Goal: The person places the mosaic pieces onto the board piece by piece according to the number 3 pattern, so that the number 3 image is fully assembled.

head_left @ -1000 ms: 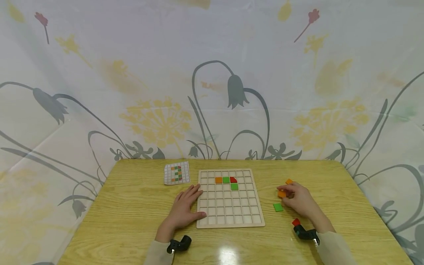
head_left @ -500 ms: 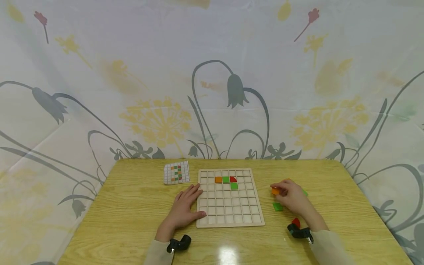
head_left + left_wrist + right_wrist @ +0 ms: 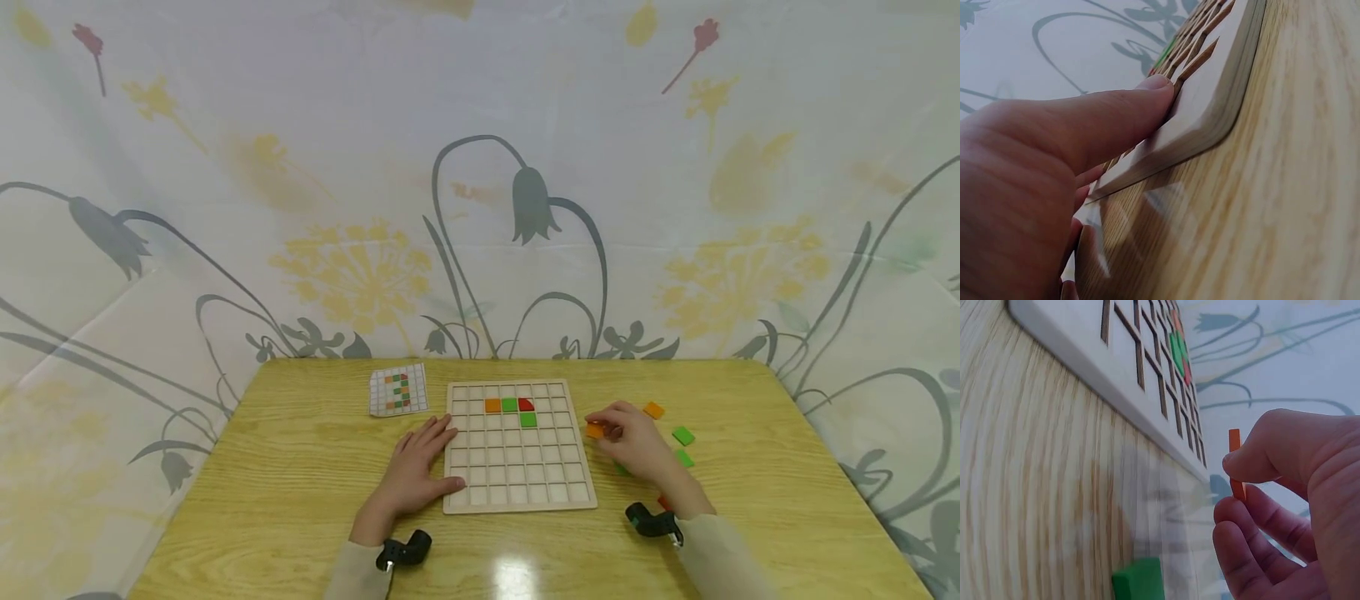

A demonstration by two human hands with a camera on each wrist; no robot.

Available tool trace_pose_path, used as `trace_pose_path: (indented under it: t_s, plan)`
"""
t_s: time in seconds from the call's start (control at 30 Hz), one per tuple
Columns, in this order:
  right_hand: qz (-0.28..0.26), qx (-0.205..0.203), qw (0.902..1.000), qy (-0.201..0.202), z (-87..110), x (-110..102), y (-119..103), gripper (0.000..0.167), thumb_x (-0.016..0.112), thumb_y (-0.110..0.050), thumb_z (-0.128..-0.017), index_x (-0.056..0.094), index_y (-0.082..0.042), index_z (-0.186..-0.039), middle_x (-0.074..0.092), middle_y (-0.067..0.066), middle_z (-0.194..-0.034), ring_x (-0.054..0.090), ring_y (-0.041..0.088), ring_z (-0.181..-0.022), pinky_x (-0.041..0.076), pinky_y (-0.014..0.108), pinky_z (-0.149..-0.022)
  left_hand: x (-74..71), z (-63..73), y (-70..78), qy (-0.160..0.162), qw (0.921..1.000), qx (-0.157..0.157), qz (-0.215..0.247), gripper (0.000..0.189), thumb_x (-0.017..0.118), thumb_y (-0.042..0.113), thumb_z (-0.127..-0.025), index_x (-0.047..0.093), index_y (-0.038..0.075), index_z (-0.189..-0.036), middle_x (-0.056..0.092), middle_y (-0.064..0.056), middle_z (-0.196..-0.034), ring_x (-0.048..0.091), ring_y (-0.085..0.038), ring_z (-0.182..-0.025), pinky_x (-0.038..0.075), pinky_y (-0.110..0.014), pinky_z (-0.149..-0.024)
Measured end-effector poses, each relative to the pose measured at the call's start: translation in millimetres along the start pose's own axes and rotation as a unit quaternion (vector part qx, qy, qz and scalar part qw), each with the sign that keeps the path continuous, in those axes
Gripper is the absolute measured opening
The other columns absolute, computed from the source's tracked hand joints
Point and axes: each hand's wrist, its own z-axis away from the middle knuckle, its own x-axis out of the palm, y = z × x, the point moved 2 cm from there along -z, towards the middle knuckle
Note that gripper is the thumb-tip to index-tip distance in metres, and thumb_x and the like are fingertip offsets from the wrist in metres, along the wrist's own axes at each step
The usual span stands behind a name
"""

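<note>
An orange square tile point(image 3: 1235, 450) is pinched between the thumb and fingers of my right hand point(image 3: 636, 439), just off the right edge of a wooden grid board point(image 3: 495, 476). In the grid's upper part sit an orange tile point(image 3: 492, 406), a green tile point(image 3: 510, 405) and a red tile with one rounded corner point(image 3: 525, 405) in a row, with another green tile point(image 3: 528, 420) below the red one. My left hand point(image 3: 415, 472) rests at the board's left edge, fingers spread and straight, its thumb point(image 3: 1116, 115) lying over the frame near the front corner.
A printed grid card point(image 3: 397, 390) lies behind my left hand. To the right are a loose orange tile point(image 3: 654, 410), a green tile point(image 3: 683, 435) and another green one point(image 3: 684, 457). A green tile point(image 3: 1139, 579) and a red tile point(image 3: 664, 502) are partly hidden by my right hand and wrist.
My right hand has moved left toward the board, carrying the orange tile from among the loose tiles, which are now more uncovered. The left hand has stayed on the board's edge.
</note>
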Motion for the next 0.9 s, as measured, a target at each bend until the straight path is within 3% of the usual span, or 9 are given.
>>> trace_pose_path:
  t_s: [0.43, 0.9]
  plan:
    - [-0.020, -0.005, 0.9997, -0.013, -11.8, 19.9, -19.1, 0.032, 0.072, 0.004, -0.080, 0.073, -0.001, -0.112, 0.058, 0.001, -0.095, 0.055, 0.015, -0.082, 0.052, 0.032, -0.073, 1.9, -0.2, -1.9, 0.005, 1.0000, 0.001, -0.005, 0.079, 0.071, 0.049, -0.086, 0.047, 0.007, -0.149, 0.030, -0.007, -0.161, 0.020, -0.033, -0.149, 0.011, -0.063, -0.114]
    - [-0.039, -0.001, 0.9990, -0.022, -22.6, 44.4, -33.9, 0.022, 0.072, 0.000, -0.083, 0.075, -0.010, -0.102, 0.060, -0.003, -0.097, 0.056, 0.014, -0.085, 0.052, 0.032, -0.076, 1.7, -0.4, -1.7, 0.008, 1.0000, 0.002, 0.000, 0.079, 0.072, 0.047, -0.086, 0.047, 0.008, -0.149, 0.030, -0.007, -0.161, 0.020, -0.033, -0.149, 0.012, -0.064, -0.114]
